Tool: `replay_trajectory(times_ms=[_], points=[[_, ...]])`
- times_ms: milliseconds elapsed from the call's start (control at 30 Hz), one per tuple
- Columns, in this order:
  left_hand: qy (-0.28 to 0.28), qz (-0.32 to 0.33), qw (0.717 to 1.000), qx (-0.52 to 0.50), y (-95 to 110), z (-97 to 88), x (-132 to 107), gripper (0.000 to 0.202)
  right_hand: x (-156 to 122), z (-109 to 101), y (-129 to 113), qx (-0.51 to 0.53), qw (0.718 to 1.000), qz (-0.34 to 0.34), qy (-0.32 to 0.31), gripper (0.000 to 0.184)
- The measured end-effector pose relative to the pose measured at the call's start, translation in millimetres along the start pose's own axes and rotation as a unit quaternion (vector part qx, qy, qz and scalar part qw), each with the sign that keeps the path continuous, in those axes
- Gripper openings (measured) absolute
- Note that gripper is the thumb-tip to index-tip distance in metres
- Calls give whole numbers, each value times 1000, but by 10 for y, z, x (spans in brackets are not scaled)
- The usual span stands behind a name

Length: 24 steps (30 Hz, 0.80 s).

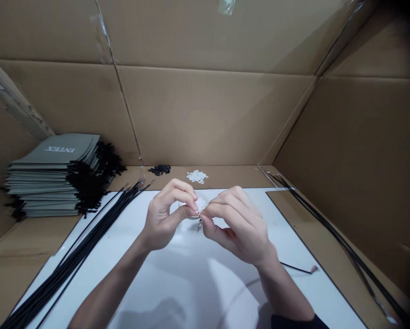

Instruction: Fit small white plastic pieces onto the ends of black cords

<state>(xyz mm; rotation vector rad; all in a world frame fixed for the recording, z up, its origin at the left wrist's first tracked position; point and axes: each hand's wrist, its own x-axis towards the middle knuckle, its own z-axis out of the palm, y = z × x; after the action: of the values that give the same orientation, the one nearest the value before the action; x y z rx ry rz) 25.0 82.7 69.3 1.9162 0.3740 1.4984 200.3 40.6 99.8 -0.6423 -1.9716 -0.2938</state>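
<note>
Cardboard walls (pixel 208 114) enclose the work surface on three sides, so the whole bench is set inside what amounts to one large open box. A white sheet (pixel 177 283) is laid on its floor. Above that sheet the left hand (pixel 164 217) and the right hand (pixel 237 224) are brought together, fingertips touching. A small white piece (pixel 201 204) is pinched narrowly between the left thumb and forefinger, and a metal-tipped cord end (pixel 199 225) is gripped by the closed fingers of the right hand, just below the piece.

The piece is tiny and mostly hidden by the fingertips, so it could be squeezed out of so fine a pinch. If dropped on the white sheet, it would be hard to find. The cord end could also be pulled from the grip by its own trailing length. A stray cord (pixel 296 268) is seen by the right wrist. Whether it is the same one cannot be told.

No tray or bin is used. A heap of white bits (pixel 197 176) and a heap of black bits (pixel 160 170) are left loose at the back wall. A bundle of black cords (pixel 78 251) is laid at the left, more cords (pixel 342 244) at the right. A stack of grey bags (pixel 54 176) is piled flat at the far left, and their contents cannot be seen.
</note>
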Motion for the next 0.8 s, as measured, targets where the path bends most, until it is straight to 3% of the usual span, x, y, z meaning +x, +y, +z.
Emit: replay_trajectory(times_ms=[233,467,800], points=[[-11,-32,999,-11,56,-47,10,6,-4,6,-21,-41,999,-10,8,15],[-76,-223,968,-83,291,-88,57,14,-63,26,-56,-94,995,-39,24,10],[-7,-279,952,-129,395,-92,48,11,-53,62,-56,-113,992,-47,29,11]])
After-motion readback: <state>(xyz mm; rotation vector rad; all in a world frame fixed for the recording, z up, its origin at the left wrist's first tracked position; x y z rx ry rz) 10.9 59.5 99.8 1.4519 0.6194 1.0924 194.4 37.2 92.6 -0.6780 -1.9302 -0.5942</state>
